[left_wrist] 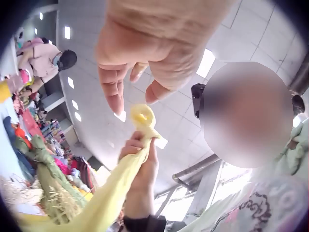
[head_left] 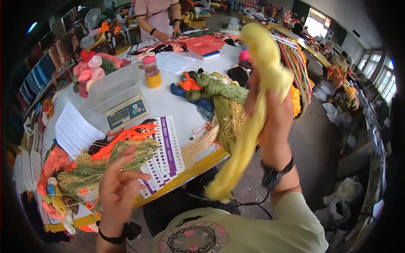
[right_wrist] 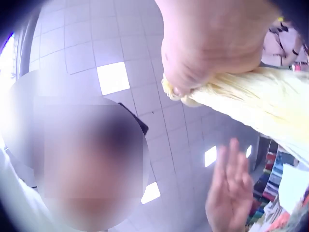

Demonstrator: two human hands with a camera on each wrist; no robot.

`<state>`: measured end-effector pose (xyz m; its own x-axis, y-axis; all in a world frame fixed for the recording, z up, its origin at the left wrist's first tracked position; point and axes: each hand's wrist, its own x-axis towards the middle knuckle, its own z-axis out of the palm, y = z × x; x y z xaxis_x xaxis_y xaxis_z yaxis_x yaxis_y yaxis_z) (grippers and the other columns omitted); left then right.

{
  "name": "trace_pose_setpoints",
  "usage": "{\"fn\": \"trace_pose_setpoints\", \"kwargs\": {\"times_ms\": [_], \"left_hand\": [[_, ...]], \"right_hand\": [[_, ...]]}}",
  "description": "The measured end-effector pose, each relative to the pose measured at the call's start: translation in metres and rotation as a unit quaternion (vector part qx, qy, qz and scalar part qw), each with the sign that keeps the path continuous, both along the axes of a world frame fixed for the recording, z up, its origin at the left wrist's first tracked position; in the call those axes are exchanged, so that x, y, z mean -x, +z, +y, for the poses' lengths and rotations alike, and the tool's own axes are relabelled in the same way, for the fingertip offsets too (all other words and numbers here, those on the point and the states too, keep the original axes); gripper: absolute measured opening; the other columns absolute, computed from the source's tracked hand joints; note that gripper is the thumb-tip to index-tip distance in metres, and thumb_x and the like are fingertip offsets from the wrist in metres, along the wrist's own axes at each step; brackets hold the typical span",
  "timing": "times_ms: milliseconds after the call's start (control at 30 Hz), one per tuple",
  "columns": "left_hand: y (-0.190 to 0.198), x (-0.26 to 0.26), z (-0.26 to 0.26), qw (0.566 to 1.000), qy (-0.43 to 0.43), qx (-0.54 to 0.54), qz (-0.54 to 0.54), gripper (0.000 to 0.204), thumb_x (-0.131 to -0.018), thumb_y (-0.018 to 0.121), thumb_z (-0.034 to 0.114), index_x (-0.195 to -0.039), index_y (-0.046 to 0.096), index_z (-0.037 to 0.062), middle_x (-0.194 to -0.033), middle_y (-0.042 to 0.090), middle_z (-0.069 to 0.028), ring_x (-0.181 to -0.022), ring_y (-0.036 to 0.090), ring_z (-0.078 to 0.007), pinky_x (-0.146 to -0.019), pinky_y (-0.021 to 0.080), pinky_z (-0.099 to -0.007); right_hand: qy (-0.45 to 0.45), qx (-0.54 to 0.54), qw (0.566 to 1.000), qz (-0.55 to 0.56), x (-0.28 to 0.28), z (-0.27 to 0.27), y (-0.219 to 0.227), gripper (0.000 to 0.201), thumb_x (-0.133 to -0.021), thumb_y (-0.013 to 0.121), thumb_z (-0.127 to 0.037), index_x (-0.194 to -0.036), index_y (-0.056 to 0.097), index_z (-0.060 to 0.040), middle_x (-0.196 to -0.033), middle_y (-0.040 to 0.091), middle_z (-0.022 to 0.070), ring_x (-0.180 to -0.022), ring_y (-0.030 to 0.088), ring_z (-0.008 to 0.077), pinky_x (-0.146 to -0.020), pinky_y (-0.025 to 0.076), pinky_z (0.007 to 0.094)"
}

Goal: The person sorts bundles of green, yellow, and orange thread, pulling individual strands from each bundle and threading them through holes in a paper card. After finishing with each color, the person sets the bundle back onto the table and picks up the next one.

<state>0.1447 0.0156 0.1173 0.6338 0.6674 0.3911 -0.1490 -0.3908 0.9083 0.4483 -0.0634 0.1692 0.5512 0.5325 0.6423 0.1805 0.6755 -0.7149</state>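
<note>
A pale yellow skein of yarn (head_left: 244, 152) is gripped in my right hand (head_left: 274, 118), raised at the right of the head view. Its upper end forms a bunched loop above the hand, and its long tail hangs down to the left, past the table's front edge. In the left wrist view the loop (left_wrist: 143, 116) stands just above the fingers of the right hand (left_wrist: 142, 179). My left hand (head_left: 120, 185) is held up over the table's front left, its fingers spread and holding nothing. The right wrist view shows this left hand (right_wrist: 229, 193) apart from the skein (right_wrist: 260, 94).
Green and cream yarn skeins (head_left: 223, 92) lie on the table beside shade cards (head_left: 168, 147). A digital scale (head_left: 125, 113) carries a clear plastic bin (head_left: 114, 86). Nearby are a pink-lidded jar (head_left: 151, 71), a red tray (head_left: 205, 44) and a handwritten sheet (head_left: 76, 130). A person (head_left: 156, 17) stands across the table.
</note>
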Motion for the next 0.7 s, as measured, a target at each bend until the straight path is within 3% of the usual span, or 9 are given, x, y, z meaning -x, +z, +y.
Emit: {"fn": "trace_pose_setpoints", "kwargs": {"times_ms": [167,233,300,333,367,400,600,667,700], "left_hand": [[-0.044,0.060,0.010,0.970,0.196,0.110,0.088,0.037,-0.088,0.052,0.001,-0.125,0.051,0.0012,-0.122,0.059,-0.0131,-0.086,0.065,-0.0138,-0.066,0.052,-0.0230],[-0.062,0.086,0.016,0.962,0.234,0.105,0.093,0.035,-0.089,0.053,0.003,-0.123,0.053,0.0015,-0.116,0.062,-0.0115,-0.085,0.065,-0.0128,-0.065,0.052,-0.0228],[-0.078,0.124,0.015,0.937,0.301,0.099,0.148,0.032,-0.089,0.056,0.005,-0.121,0.055,0.0019,-0.103,0.066,-0.0093,-0.084,0.065,-0.0116,-0.065,0.051,-0.0230],[-0.079,0.139,0.016,0.914,0.343,0.104,0.190,0.032,-0.089,0.057,0.007,-0.121,0.056,0.0021,-0.097,0.068,-0.0087,-0.084,0.065,-0.0116,-0.064,0.051,-0.0235],[-0.077,0.152,0.017,0.899,0.379,0.095,0.196,0.031,-0.088,0.059,0.008,-0.118,0.058,0.0021,-0.091,0.068,-0.0090,-0.081,0.066,-0.0129,-0.064,0.050,-0.0250],[-0.077,0.170,0.020,0.887,0.405,0.084,0.207,0.029,-0.087,0.061,0.009,-0.115,0.060,0.0021,-0.086,0.068,-0.0093,-0.079,0.066,-0.0142,-0.063,0.050,-0.0266],[-0.102,0.316,0.096,0.707,0.642,-0.169,0.244,0.028,-0.080,0.065,0.008,-0.108,0.062,0.0028,-0.083,0.065,-0.0135,-0.070,0.063,-0.0266,-0.064,0.050,-0.0346],[-0.079,0.355,0.128,0.507,0.697,-0.418,0.285,0.032,-0.078,0.065,0.008,-0.109,0.060,0.0050,-0.079,0.064,-0.0142,-0.068,0.060,-0.0324,-0.067,0.050,-0.0399],[-0.070,0.367,0.140,0.506,0.700,-0.419,0.279,0.032,-0.078,0.065,0.008,-0.109,0.060,0.0050,-0.079,0.064,-0.0142,-0.068,0.060,-0.0324,-0.067,0.050,-0.0399]], "right_hand": [[-0.105,0.059,0.992,-0.024,-0.128,0.087,-0.017,0.043,-0.093,0.058,-0.020,-0.127,0.036,-0.0060,-0.103,0.059,0.0111,-0.078,0.059,0.0172,-0.066,0.051,0.0303],[-0.343,0.204,0.877,-0.267,-0.189,0.128,-0.071,0.055,-0.083,0.069,-0.024,-0.126,0.044,-0.0015,-0.108,0.058,0.0159,-0.106,0.053,0.0305,-0.094,0.041,0.0377],[-0.200,0.380,0.813,-0.394,-0.237,0.150,-0.135,0.052,-0.080,0.069,-0.022,-0.124,0.051,0.0003,-0.116,0.057,0.0220,-0.108,0.053,0.0384,-0.093,0.043,0.0415],[-0.220,0.320,0.582,-0.714,-0.302,0.170,-0.208,0.048,-0.080,0.068,-0.022,-0.120,0.055,-0.0012,-0.116,0.056,0.0220,-0.107,0.053,0.0396,-0.091,0.045,0.0439],[-0.218,0.243,0.538,-0.777,-0.324,0.160,-0.246,0.045,-0.083,0.066,-0.027,-0.120,0.056,-0.0030,-0.117,0.056,0.0234,-0.106,0.053,0.0406,-0.090,0.045,0.0456],[-0.165,0.427,0.756,-0.468,-0.216,0.141,-0.187,0.050,-0.086,0.064,-0.033,-0.123,0.052,-0.0018,-0.118,0.054,0.0257,-0.108,0.052,0.0420,-0.090,0.044,0.0467],[-0.308,0.317,0.774,-0.454,-0.233,0.137,-0.206,0.052,-0.085,0.068,-0.028,-0.125,0.049,-0.0010,-0.118,0.055,0.0225,-0.109,0.052,0.0402,-0.092,0.042,0.0458],[-0.336,0.279,0.764,-0.476,-0.225,0.131,-0.193,0.049,-0.084,0.068,-0.021,-0.126,0.050,-0.0036,-0.121,0.054,0.0201,-0.112,0.050,0.0385,-0.094,0.041,0.0456],[-0.335,0.271,0.765,-0.479,-0.193,0.120,-0.171,0.049,-0.083,0.068,-0.019,-0.127,0.050,-0.0043,-0.123,0.052,0.0191,-0.115,0.048,0.0379,-0.096,0.039,0.0458]]}}
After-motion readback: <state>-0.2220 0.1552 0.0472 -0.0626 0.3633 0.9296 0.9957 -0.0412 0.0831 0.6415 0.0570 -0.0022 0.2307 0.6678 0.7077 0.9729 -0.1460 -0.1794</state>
